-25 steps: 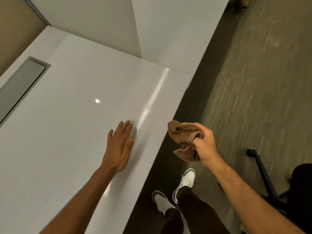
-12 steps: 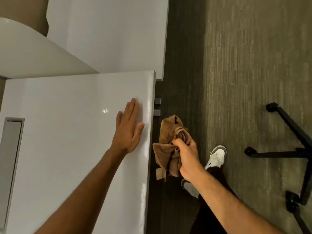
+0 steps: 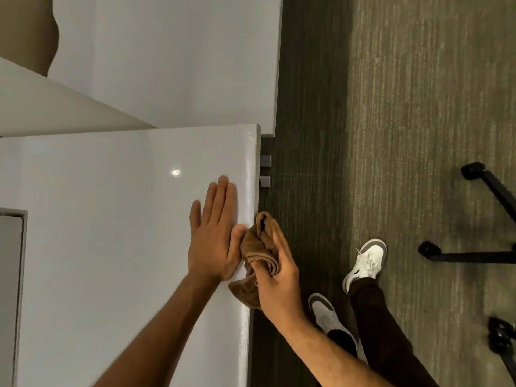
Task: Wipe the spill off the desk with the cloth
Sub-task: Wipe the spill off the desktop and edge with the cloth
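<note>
Left hand: flat, fingers straight, pressed on white desk near its right edge.
Right hand: fingers curled around bunched brown cloth at that edge.

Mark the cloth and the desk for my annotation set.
cloth (image 3: 258, 248), head view, bunched middle folds.
desk (image 3: 111, 247), head view, bare white top.

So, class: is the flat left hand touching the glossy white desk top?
Touching. The head view shows the left hand lying palm-down with straight fingers on the glossy white desk top, with no gap showing beneath it.
</note>
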`<act>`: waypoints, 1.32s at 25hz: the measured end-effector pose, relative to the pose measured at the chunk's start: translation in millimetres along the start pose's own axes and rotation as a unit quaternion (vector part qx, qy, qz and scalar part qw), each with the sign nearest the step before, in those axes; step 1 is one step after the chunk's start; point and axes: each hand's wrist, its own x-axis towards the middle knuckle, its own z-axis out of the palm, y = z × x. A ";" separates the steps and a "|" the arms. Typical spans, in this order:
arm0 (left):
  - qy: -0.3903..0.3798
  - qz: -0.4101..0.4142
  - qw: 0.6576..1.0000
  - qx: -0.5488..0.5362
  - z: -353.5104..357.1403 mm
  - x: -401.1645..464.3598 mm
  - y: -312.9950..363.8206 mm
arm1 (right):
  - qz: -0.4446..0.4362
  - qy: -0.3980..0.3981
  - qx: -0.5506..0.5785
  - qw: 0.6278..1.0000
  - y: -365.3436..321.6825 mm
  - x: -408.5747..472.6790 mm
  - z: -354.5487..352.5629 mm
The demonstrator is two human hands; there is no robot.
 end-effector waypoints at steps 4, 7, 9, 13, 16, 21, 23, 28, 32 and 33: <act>0.002 0.010 1.000 0.000 0.2 0.0 0.7 | -0.060 0.027 -0.045 0.997 -15.9 35.4 1.3; 0.003 0.014 1.000 0.004 1.1 -0.8 0.3 | -0.091 0.035 -0.067 0.993 -40.6 80.7 1.6; -0.001 0.011 1.000 0.003 -0.1 0.2 2.4 | -0.110 0.035 -0.075 0.990 -62.2 115.9 -0.3; -0.004 0.007 1.000 0.002 -0.7 -1.7 3.4 | -0.126 0.010 -0.064 0.990 -84.9 147.2 -8.6; 0.005 0.012 1.000 -0.004 1.3 -0.7 0.2 | -0.174 -0.022 -0.079 0.981 -65.3 122.8 -14.5; 0.007 0.017 1.000 -0.020 2.1 -1.9 0.7 | -0.158 -0.055 -0.066 0.984 0.3 34.8 -17.8; 0.014 0.024 1.000 -0.011 1.6 -2.6 2.1 | -0.142 -0.058 -0.033 0.988 21.5 -5.1 -18.0; 0.013 0.016 1.000 0.012 0.9 -2.8 1.0 | -0.067 -0.093 0.001 0.993 75.6 -91.0 -28.3; 0.010 0.023 1.000 -0.004 -3.4 -3.0 2.3 | -0.054 -0.114 -0.035 0.991 96.5 -122.0 -49.6; 0.011 0.023 1.000 -0.006 -4.0 -2.7 3.2 | -0.049 -0.103 -0.028 0.993 92.6 -117.6 -53.4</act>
